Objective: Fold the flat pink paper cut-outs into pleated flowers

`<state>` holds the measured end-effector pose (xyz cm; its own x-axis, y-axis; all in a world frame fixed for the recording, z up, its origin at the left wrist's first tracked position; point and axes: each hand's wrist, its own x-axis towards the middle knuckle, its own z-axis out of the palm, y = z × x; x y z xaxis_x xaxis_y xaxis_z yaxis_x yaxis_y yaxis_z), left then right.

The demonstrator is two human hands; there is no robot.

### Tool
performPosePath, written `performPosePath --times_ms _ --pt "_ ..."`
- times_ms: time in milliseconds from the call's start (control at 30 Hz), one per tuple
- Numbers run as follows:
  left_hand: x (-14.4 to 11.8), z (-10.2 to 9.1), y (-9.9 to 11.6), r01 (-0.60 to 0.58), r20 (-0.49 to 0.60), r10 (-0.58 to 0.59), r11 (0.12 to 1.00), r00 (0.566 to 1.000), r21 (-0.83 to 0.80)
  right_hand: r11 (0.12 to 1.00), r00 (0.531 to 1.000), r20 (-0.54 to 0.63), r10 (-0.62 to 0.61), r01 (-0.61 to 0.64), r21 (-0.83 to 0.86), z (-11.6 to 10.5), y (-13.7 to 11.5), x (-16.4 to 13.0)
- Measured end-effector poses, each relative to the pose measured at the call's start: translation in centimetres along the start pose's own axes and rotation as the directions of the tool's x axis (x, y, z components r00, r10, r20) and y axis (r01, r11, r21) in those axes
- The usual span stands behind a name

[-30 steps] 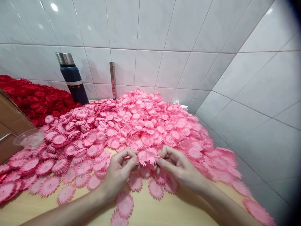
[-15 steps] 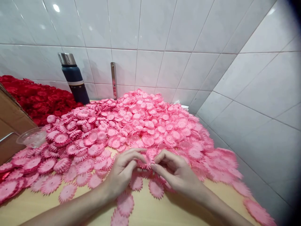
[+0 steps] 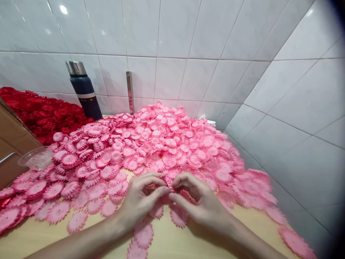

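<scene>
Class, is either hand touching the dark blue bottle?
No: the dark blue bottle is near the tiled wall, well beyond the left hand and the right hand, which are close together.

Glossy white tiled walls (image 3: 172, 30), light glinting; pale-yellow tabletop (image 3: 169, 241) below

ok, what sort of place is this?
Probably a craft work corner: pink scalloped discs heaped on a pale table, a red pile beyond a cardboard box, and white-tiled walls meeting behind.
</scene>
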<state>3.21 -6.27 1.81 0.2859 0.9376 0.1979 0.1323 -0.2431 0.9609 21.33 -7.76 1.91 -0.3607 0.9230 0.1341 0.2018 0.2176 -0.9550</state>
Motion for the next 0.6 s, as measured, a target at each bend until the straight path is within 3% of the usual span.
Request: performPosePath --times_ms 200,367,600 --pt "0.14 -0.14 -0.33 -0.081 -0.026 0.085 0.99 0.996 0.113 0.997 0.999 -0.034 0.008 -0.005 0.079 -0.14 0.16 0.05" --pt "0.04 -0.22 -0.6 -0.076 -0.053 0.085 0.984 0.995 0.16 0.996 1.0 -0.012 0.009 -0.008 0.088 0.01 0.47 0.16" --pt "-0.03 -0.1 -0.3 -0.16 -0.001 0.163 0.97 0.987 0.181 0.997 0.999 -0.022 0.049 -0.048 0.067 -0.03 -0.22 0.2"
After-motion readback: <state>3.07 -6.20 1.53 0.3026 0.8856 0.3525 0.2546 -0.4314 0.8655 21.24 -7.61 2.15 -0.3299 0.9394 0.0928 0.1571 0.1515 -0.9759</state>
